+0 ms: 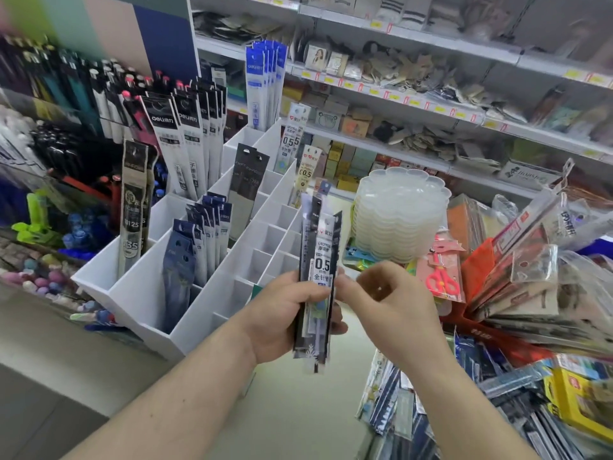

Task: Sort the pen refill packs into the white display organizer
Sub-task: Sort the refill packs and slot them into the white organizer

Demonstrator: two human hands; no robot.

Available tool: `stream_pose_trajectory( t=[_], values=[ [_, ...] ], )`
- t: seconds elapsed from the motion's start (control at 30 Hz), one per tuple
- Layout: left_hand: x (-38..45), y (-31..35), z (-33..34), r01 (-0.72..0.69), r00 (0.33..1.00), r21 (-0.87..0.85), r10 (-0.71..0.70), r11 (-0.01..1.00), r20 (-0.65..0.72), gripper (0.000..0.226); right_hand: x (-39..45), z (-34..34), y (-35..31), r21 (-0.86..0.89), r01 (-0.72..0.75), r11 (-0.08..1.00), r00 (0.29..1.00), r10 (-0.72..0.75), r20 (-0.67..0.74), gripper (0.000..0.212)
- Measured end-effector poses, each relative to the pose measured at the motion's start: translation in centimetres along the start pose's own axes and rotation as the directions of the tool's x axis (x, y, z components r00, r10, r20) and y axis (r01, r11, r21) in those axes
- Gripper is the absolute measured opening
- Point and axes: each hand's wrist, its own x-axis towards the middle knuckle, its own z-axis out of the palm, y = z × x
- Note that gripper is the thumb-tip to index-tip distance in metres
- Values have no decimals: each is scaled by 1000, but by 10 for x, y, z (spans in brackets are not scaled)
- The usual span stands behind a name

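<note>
Left hand (292, 313) grips a fanned bundle of refill packs (316, 277), number uncertain. Right hand (384, 303), fingers curled, pinches the bundle's edge beside the white organizer (146, 293).

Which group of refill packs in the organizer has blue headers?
The tall packs standing at the back of the white organizer: blue tops on white sleeves. The packs beside them on the left carry black headers.

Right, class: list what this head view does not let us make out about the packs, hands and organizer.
- How many packs the left hand grips: the refill packs overlap.
- Whether the right hand touches them: motion blur.
- The white organizer front cells' contents: walls hide them.
</note>
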Motion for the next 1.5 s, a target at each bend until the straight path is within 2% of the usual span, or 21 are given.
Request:
stream_pose_trajectory(
  t=[0.1,0.13,0.27,0.37,0.47,0.53,0.67,0.77,0.87,0.97,1.07,1.2,1.3,1.37,1.43,1.5],
  values=[
    [0,1,-4,0,999,2,0,1000,36,26,6,11,-5,191,-54,980,986,22,165,9],
    [0,2,-7,0,999,-12,1,1000,45,26,8,13,-5,238,-68,969,984,26,178,6],
    [-1,3,-17,2,998,12,-2,1000,59,25,12,15,3,420,-189,887,979,135,155,17],
    [-3,0,-19,-10,999,89,6,996,41,23,11,19,4,441,-220,870,970,147,194,15],
    [-3,-2,-18,-30,999,207,39,978,-37,22,8,25,4,322,-147,935,981,95,171,24],
    [-3,-2,-18,-16,998,204,28,979,-58,23,9,26,5,306,-106,946,986,62,152,24],
    [-1,-2,-20,22,989,161,2,987,-149,17,15,26,12,396,-150,906,988,119,103,19],
    [2,-2,-22,39,979,99,-18,994,-203,18,21,23,17,562,-204,801,978,187,88,16],
    [4,-1,-23,30,975,86,-10,996,-223,16,22,17,15,631,-197,750,979,190,80,10],
    [6,-1,-23,-5,977,31,11,1000,-212,10,21,15,13,625,-124,771,989,144,19,8],
    [6,1,-23,-17,980,67,30,998,-197,13,19,14,11,611,-52,790,993,105,-51,16],
    [7,-1,-18,-19,983,98,36,995,-180,13,13,25,6,593,-42,804,998,56,-4,16],
    [10,-6,-13,-14,975,213,60,977,-214,12,11,33,1,558,-29,830,1000,27,13,18],
    [10,-8,-11,-5,971,301,76,954,-226,23,12,37,1,530,-30,848,999,36,1,23],
    [8,-9,-9,16,974,268,46,963,-223,30,11,41,2,499,-23,866,998,46,-34,20],
    [7,-9,-8,44,977,155,-10,987,-215,25,10,44,3,471,-19,882,996,58,-69,15]
  ],
)
